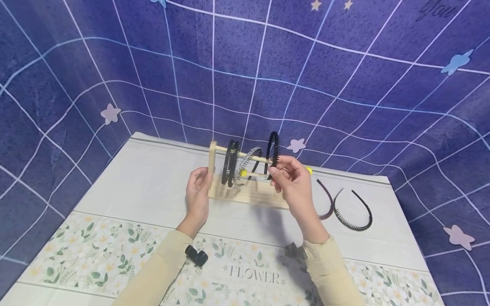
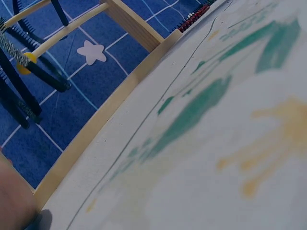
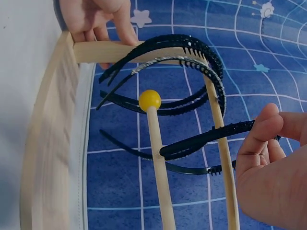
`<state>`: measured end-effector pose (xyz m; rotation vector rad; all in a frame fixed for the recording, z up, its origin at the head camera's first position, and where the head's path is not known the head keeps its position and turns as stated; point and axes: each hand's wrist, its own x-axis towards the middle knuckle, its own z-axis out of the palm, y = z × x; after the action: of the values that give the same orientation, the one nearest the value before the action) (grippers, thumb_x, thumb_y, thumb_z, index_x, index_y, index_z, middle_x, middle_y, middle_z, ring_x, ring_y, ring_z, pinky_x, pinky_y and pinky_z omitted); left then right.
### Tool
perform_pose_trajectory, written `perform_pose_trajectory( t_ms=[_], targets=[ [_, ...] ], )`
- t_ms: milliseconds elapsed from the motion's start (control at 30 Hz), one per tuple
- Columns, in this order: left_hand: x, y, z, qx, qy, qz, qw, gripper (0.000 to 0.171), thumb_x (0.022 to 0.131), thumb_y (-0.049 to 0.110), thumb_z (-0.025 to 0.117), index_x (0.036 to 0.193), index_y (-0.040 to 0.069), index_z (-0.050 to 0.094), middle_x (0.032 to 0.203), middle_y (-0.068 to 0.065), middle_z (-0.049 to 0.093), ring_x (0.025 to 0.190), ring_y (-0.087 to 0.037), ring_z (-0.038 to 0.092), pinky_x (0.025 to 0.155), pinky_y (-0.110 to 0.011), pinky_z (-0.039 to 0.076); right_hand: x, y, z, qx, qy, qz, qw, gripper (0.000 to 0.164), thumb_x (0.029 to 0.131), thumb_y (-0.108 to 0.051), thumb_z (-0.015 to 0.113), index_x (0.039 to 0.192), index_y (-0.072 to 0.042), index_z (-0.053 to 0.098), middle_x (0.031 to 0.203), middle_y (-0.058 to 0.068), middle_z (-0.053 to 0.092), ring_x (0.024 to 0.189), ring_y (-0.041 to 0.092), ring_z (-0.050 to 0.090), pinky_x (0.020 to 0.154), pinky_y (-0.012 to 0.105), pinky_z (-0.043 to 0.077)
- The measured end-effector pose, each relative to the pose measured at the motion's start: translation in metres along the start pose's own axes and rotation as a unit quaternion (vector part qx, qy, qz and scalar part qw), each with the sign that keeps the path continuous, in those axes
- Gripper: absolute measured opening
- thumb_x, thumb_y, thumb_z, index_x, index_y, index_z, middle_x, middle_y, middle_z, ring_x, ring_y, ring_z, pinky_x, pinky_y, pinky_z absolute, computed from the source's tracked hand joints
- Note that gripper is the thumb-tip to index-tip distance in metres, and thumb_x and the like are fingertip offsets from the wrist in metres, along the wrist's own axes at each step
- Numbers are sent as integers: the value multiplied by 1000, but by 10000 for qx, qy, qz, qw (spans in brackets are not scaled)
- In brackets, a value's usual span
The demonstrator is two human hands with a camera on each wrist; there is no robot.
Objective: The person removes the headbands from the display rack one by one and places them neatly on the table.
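Note:
A wooden headband rack [image 1: 249,194] stands on the table. My left hand [image 1: 197,193] grips its left upright; in the right wrist view the left fingers wrap the post [image 3: 115,51]. Between thumb and fingers, my right hand [image 1: 297,185] pinches a black toothed headband [image 1: 274,144], which loops over the upper rod [image 3: 225,177] near its right part. Farther left hang black headbands [image 1: 229,163] and a silver glittery headband [image 1: 248,159]. A yellow ball [image 3: 150,99] caps the end of the lower rod. The left wrist view shows only a blurred edge of the left hand [image 2: 17,191].
A black toothed headband [image 1: 356,228] and a dark reddish one [image 1: 328,204] lie on the table right of the rack. A floral cloth [image 1: 115,250] covers the table. Behind hangs a blue gridded curtain [image 1: 237,55] with stars.

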<state>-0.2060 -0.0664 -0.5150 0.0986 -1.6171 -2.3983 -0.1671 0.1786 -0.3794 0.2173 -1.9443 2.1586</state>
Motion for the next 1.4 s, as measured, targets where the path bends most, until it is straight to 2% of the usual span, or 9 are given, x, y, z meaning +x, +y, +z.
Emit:
perform_pose_trajectory(
  t_ms=[367, 633, 1033, 1400],
  targets=[
    [2, 0, 1, -16, 31, 12, 10000, 17, 114, 14, 62, 130, 20, 64, 141, -1, 71, 142, -21, 61, 121, -33, 46, 0, -5, -8, -32, 102, -110, 9999, 25, 98, 15, 71, 116, -3, 72, 87, -3, 70, 60, 7, 63, 49, 19, 46],
    [3, -2, 0, -38, -7, 35, 10000, 17, 115, 13, 61, 130, 20, 63, 142, -3, 71, 143, -21, 61, 123, -34, 45, -1, -7, -11, 30, 105, -25, 9999, 27, 98, 16, 70, 114, -6, 72, 87, -3, 69, 60, 7, 62, 51, 19, 46],
    [2, -3, 0, -77, 49, 141, 9999, 18, 114, 9, 61, 129, 18, 65, 137, -2, 74, 140, -21, 63, 122, -36, 44, -2, -11, -18, -12, 221, -175, 9996, 28, 97, 18, 70, 112, -6, 73, 87, -3, 71, 60, 7, 62, 50, 19, 47],
    [2, -2, 0, -23, -11, 88, 10000, 17, 114, 13, 62, 130, 19, 63, 140, 0, 73, 142, -21, 61, 122, -34, 45, -4, -19, -27, 90, 185, -322, 9993, 28, 98, 17, 68, 112, -7, 73, 88, -3, 72, 60, 7, 62, 51, 19, 48]
  ],
)
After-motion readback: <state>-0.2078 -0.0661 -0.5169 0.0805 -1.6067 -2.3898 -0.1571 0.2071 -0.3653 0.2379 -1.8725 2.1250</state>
